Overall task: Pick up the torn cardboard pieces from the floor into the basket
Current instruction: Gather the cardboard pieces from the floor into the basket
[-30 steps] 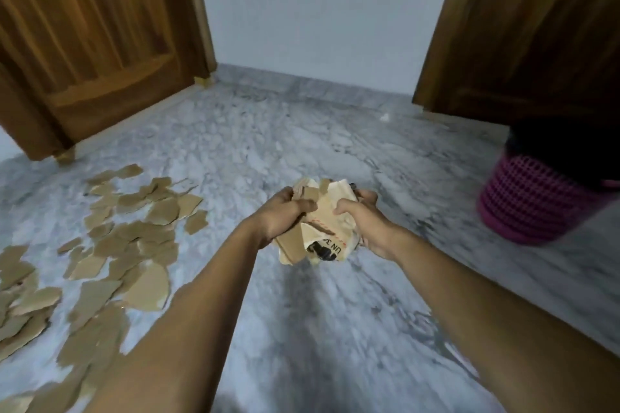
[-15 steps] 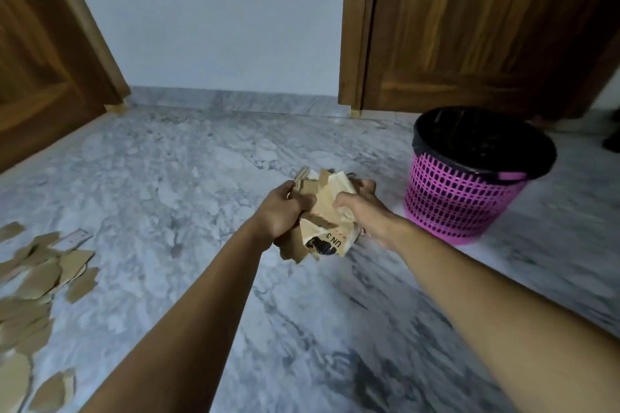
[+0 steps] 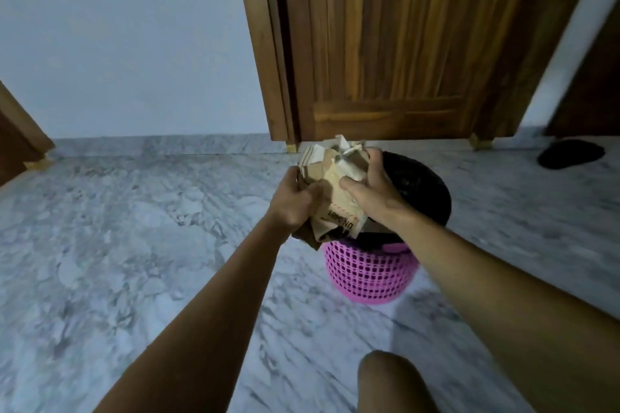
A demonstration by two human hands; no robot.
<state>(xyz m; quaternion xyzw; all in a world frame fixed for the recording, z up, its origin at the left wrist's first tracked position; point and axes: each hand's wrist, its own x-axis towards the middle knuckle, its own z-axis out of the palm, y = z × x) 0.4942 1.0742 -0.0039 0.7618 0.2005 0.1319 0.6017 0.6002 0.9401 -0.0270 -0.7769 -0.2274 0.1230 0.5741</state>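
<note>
Standing on the floor (image 3: pixel 134 228) is the pink basket (image 3: pixel 369 275), with a black bag inside. Just above the basket's near rim is the bunch of cardboard pieces (image 3: pixel 332 178). It looks light, stiff and loose, so bits could slip out. Squeezing from both sides seems best. The left hand (image 3: pixel 295 201) and right hand (image 3: pixel 372 191) both grip it.

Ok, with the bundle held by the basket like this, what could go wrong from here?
The cardboard bundle, gripped by left hand and right hand, seems to hang over the left rim of the basket, not its middle; released here, pieces may land on the floor. Loose brown pieces stick out below the left hand and could slip.
</note>
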